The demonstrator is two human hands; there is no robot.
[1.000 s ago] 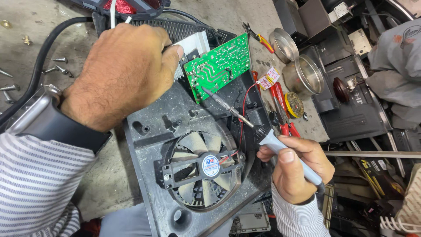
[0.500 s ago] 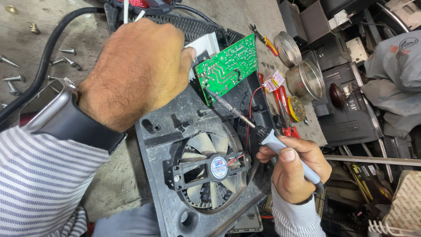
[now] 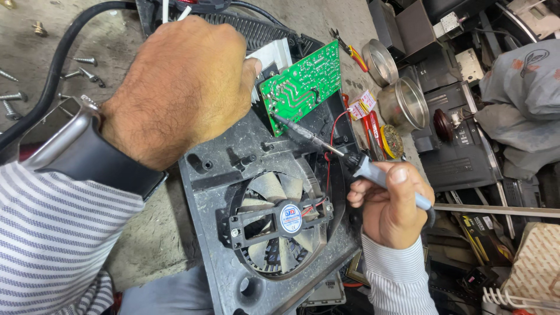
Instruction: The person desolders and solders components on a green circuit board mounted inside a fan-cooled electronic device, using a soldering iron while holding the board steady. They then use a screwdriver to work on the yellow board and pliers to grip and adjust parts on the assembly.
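The left hand (image 3: pixel 181 87) is pinching the circuit board (image 3: pixel 302 84) upright (solder side exposed); the right hand (image 3: pixel 392 204) is gripping the soldering iron (image 3: pixel 350 160), its tip touching the board.

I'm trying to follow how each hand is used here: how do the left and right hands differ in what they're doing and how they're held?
The left hand grips the green circuit board from above, knuckles up; the right hand holds a soldering iron like a pen. The left hand sits high over the black housing; the right hand is lower, beside the fan. The left wrist wears a watch; the right shows none. Both have striped sleeves.
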